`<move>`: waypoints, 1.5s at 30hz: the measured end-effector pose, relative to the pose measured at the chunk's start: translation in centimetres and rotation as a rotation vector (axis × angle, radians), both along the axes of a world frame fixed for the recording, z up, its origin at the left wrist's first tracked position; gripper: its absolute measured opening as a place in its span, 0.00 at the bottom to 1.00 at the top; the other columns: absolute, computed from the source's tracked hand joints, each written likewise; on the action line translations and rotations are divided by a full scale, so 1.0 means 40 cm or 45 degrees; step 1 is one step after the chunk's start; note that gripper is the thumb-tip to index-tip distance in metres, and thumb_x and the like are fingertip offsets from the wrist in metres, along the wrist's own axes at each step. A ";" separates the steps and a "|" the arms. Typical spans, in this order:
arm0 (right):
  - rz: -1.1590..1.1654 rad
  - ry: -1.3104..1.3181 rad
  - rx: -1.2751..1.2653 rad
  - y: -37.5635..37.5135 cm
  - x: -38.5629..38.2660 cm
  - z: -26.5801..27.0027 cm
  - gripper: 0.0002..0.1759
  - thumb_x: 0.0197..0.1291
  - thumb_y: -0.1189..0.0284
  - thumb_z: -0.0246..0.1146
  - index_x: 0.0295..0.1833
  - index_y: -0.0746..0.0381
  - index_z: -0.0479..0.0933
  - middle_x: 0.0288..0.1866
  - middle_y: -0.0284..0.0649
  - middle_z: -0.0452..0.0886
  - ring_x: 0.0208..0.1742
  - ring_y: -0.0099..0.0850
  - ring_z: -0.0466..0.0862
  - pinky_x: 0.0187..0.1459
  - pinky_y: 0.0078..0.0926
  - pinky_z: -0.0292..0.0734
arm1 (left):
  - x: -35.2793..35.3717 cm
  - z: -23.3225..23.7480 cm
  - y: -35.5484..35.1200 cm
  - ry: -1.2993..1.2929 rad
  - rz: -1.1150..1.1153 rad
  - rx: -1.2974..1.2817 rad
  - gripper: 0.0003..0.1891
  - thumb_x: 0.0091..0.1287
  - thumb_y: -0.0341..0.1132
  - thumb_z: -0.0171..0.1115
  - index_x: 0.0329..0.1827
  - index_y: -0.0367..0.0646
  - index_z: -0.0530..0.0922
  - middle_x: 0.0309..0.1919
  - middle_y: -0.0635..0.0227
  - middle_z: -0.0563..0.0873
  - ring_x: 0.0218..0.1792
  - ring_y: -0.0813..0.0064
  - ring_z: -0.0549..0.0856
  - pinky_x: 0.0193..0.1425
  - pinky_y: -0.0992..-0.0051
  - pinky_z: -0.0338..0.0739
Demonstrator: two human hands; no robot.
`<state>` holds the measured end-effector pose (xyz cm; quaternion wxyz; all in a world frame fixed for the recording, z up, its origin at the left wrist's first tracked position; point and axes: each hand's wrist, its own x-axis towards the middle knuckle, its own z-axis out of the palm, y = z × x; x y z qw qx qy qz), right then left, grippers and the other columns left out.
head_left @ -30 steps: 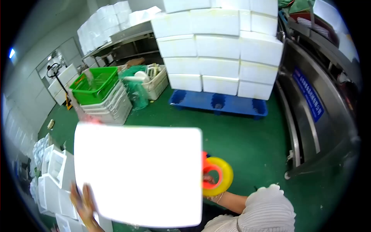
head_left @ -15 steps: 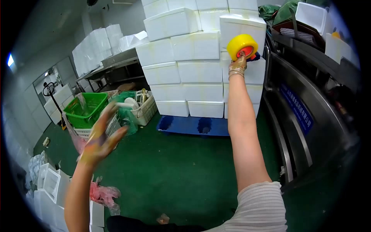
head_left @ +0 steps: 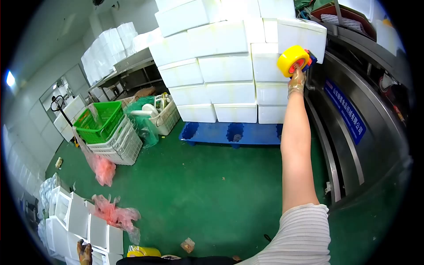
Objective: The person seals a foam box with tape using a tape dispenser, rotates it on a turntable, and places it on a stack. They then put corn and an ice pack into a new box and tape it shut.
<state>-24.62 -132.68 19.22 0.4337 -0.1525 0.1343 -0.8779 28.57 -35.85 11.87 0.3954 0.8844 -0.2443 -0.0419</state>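
My right hand (head_left: pixel 297 81), in a thin stained glove, is stretched far forward and closed around a tape dispenser. The tape dispenser (head_left: pixel 310 59) has blue and red parts and carries a thick roll of yellow tape (head_left: pixel 289 59). Behind the roll, overlapping it in this view, a white foam box (head_left: pixel 304 35) sticks out at the right side of a tall stack of foam boxes (head_left: pixel 225 68). My left hand (head_left: pixel 85 252) shows only partly at the bottom left, its gloved fingers apart, over white foam boxes (head_left: pixel 95 229) on the floor.
The stack stands on a blue pallet (head_left: pixel 212 140). A steel machine (head_left: pixel 342 110) runs along the right. At the left are a green crate (head_left: pixel 99 121) on white crates (head_left: pixel 119 148), and pink plastic bags (head_left: pixel 115 214) on the green floor (head_left: pixel 198 185). A yellow roll (head_left: pixel 143 251) lies near my body.
My left hand has dropped from mid-view to the bottom left edge. My right hand and the tape dispenser sit farther right in view, and the upper right box now juts out past the stack.
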 end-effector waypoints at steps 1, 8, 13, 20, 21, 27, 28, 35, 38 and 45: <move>0.046 0.164 0.053 0.021 0.014 -0.023 0.27 0.50 0.74 0.71 0.56 0.71 0.75 0.49 0.45 0.82 0.46 0.35 0.84 0.51 0.33 0.80 | 0.006 -0.025 0.031 0.104 -0.006 -0.081 0.27 0.69 0.46 0.63 0.65 0.40 0.70 0.41 0.65 0.84 0.40 0.76 0.79 0.42 0.77 0.74; 0.218 1.967 -0.008 0.603 0.391 -0.328 0.34 0.49 0.71 0.71 0.59 0.76 0.68 0.45 0.49 0.83 0.43 0.32 0.83 0.45 0.33 0.81 | -0.152 -0.140 0.047 0.081 0.145 -0.311 0.16 0.69 0.35 0.62 0.53 0.33 0.76 0.40 0.63 0.83 0.42 0.72 0.81 0.47 0.74 0.77; 2.273 1.510 -0.369 1.368 0.696 -0.358 0.19 0.54 0.76 0.60 0.53 0.68 0.75 0.45 0.44 0.84 0.46 0.33 0.85 0.49 0.31 0.80 | -0.469 -0.054 0.070 -0.095 0.338 0.049 0.18 0.68 0.42 0.64 0.50 0.35 0.81 0.44 0.58 0.88 0.44 0.70 0.85 0.50 0.72 0.78; 2.981 1.299 -0.794 1.910 1.061 -0.296 0.18 0.58 0.70 0.66 0.51 0.69 0.78 0.42 0.39 0.85 0.41 0.29 0.86 0.45 0.28 0.81 | -0.631 -0.330 0.534 0.159 1.421 0.212 0.16 0.64 0.42 0.63 0.44 0.37 0.82 0.39 0.55 0.88 0.43 0.58 0.87 0.51 0.65 0.78; 2.977 1.396 -0.804 1.965 1.112 -0.300 0.17 0.58 0.71 0.65 0.51 0.69 0.78 0.41 0.39 0.85 0.40 0.29 0.86 0.45 0.28 0.81 | -0.602 -0.352 0.558 0.172 1.477 0.184 0.15 0.64 0.40 0.64 0.43 0.35 0.82 0.37 0.55 0.88 0.41 0.61 0.87 0.49 0.67 0.78; 3.136 1.177 -0.129 2.217 1.253 -0.438 0.22 0.58 0.68 0.67 0.56 0.66 0.75 0.44 0.40 0.83 0.40 0.31 0.85 0.42 0.31 0.82 | -0.022 -0.612 0.621 -0.202 0.939 0.386 0.26 0.61 0.53 0.61 0.57 0.47 0.78 0.53 0.54 0.83 0.54 0.52 0.82 0.59 0.57 0.76; 3.062 1.518 -0.216 2.203 1.263 -0.473 0.26 0.64 0.59 0.65 0.60 0.64 0.71 0.45 0.43 0.82 0.41 0.37 0.84 0.44 0.35 0.83 | 0.100 -0.680 0.619 -0.076 0.873 0.495 0.28 0.60 0.51 0.62 0.61 0.46 0.74 0.59 0.56 0.79 0.61 0.55 0.78 0.65 0.60 0.71; 2.381 2.096 -1.116 2.235 1.365 -0.510 0.14 0.64 0.61 0.60 0.47 0.59 0.80 0.36 0.39 0.84 0.36 0.39 0.85 0.42 0.33 0.81 | 0.605 -1.096 0.695 0.119 1.023 0.929 0.10 0.59 0.33 0.58 0.43 0.46 0.79 0.41 0.58 0.85 0.49 0.61 0.84 0.47 0.63 0.78; 3.078 2.287 -0.780 2.252 1.498 -0.512 0.18 0.61 0.65 0.63 0.54 0.64 0.78 0.49 0.44 0.84 0.50 0.38 0.83 0.55 0.37 0.77 | 0.570 -1.030 0.752 -0.019 0.843 0.963 0.12 0.57 0.34 0.61 0.45 0.53 0.82 0.42 0.62 0.87 0.47 0.60 0.86 0.49 0.63 0.78; 3.532 1.201 0.244 2.463 1.884 -1.160 0.25 0.57 0.65 0.66 0.55 0.69 0.73 0.40 0.41 0.83 0.37 0.39 0.86 0.39 0.38 0.85 | 0.455 -0.567 0.793 0.054 0.493 1.087 0.25 0.50 0.44 0.72 0.52 0.48 0.81 0.44 0.54 0.86 0.52 0.55 0.83 0.61 0.66 0.73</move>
